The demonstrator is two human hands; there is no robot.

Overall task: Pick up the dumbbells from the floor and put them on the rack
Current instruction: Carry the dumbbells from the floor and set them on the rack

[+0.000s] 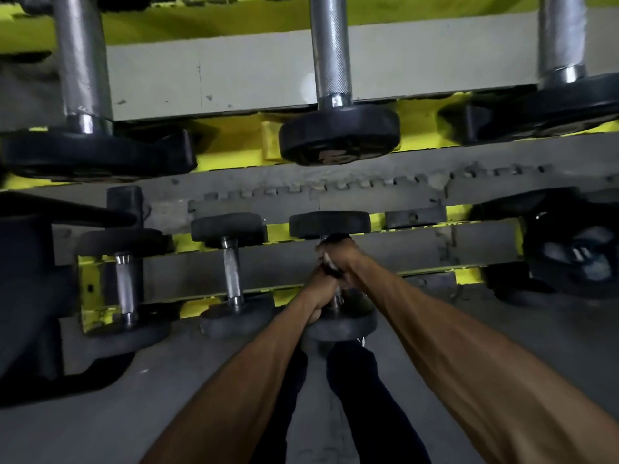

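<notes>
Now both hands on one handle: left hand [317,291] and right hand [339,259] curled round dumbbell [330,224], lying across lower rails of rack [469,275], beside racked neighbours [231,272]. Placement looks nearly done; release remains.

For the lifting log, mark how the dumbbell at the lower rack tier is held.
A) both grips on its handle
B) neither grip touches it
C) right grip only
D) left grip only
A: the left grip and the right grip both curl round the handle of the dumbbell, between its two black heads, at the yellow rack.
</notes>
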